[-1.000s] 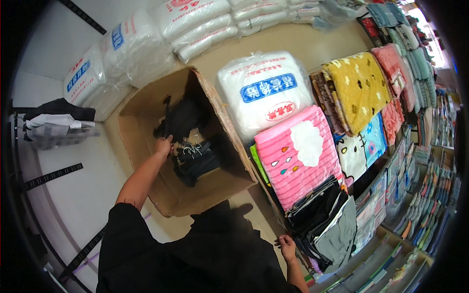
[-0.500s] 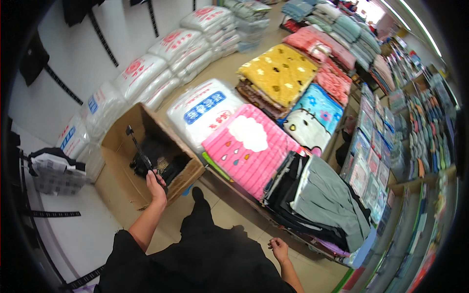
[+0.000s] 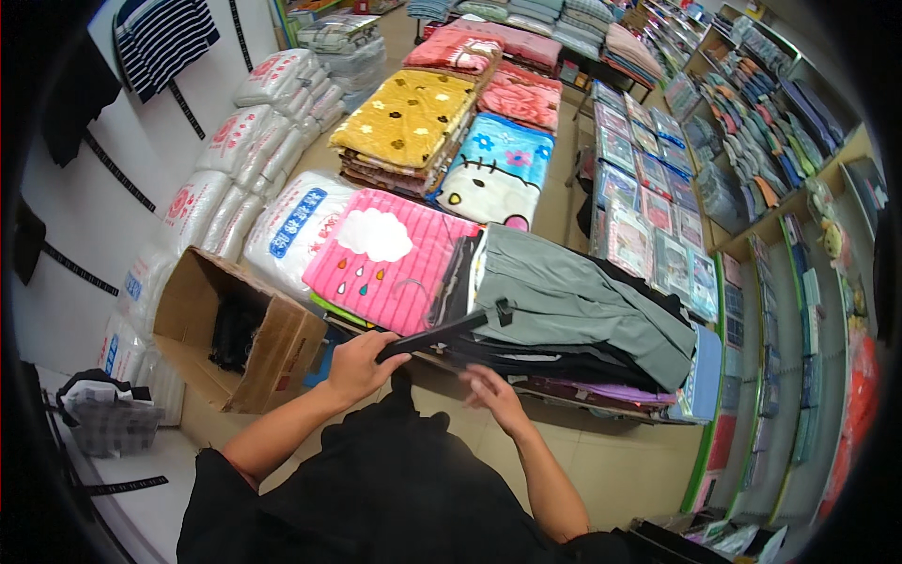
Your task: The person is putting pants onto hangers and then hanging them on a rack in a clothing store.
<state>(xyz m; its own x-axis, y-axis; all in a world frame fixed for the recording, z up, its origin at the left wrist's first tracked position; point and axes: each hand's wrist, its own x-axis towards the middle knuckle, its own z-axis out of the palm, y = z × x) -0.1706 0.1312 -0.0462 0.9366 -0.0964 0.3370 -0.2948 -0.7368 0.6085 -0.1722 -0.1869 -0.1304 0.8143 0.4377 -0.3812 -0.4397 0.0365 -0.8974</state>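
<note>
My left hand (image 3: 362, 368) is closed round one end of a black clip hanger (image 3: 442, 334), a flat bar with a clip at its far end. A thin curved wire, seemingly its hook, shows over the pink blanket. My right hand (image 3: 492, 397) is just below and right of the bar, fingers apart and slightly blurred, with nothing in it. Beyond the hanger lies a stack of folded trousers, grey-green trousers (image 3: 554, 282) on top and black ones beneath. To their left is a folded pink blanket (image 3: 427, 230) with a white cloud.
An open cardboard box (image 3: 282, 352) with dark things inside stands at left. Behind it white plastic-wrapped bundles (image 3: 282, 80) are piled along the wall. A yellow blanket (image 3: 404, 113) and a blue blanket (image 3: 503, 155) lie farther back. Shelves (image 3: 752, 376) line the right side.
My left hand has brought the hanger from over the box rightward to the trouser stack. My right hand has risen toward it. The view has turned to the right.
</note>
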